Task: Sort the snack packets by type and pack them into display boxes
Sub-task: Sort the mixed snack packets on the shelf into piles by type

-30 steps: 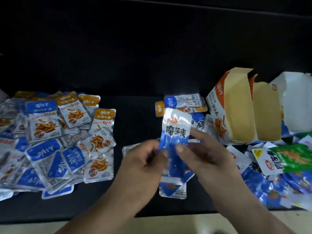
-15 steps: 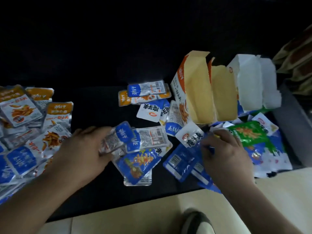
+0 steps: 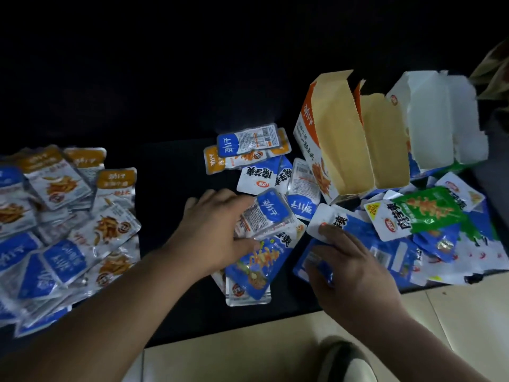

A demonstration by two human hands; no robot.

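Observation:
Snack packets lie on a dark surface. My left hand (image 3: 217, 238) is low in the middle, its thumb and fingers holding a small blue-and-silver packet (image 3: 265, 216) above a long blue packet (image 3: 256, 268). My right hand (image 3: 349, 266) grips a few blue packets (image 3: 316, 267) at the near edge of the right heap, thumb by a white-topped packet (image 3: 327, 216). Behind stand an orange-and-white display box (image 3: 344, 139), a second brown-lined box (image 3: 385, 142) and a white box (image 3: 429, 119), all open. A green packet (image 3: 421, 210) tops the right heap.
A wide spread of orange and blue fish-snack packets (image 3: 68, 216) covers the left side. More small packets (image 3: 248, 147) lie behind my left hand. A pale tiled floor (image 3: 454, 312) and a shoe (image 3: 344, 359) show below the dark surface's near edge.
A second ago both hands held one blue packet up in the middle. They have since parted and dropped: the left to a small packet, the right into the right heap.

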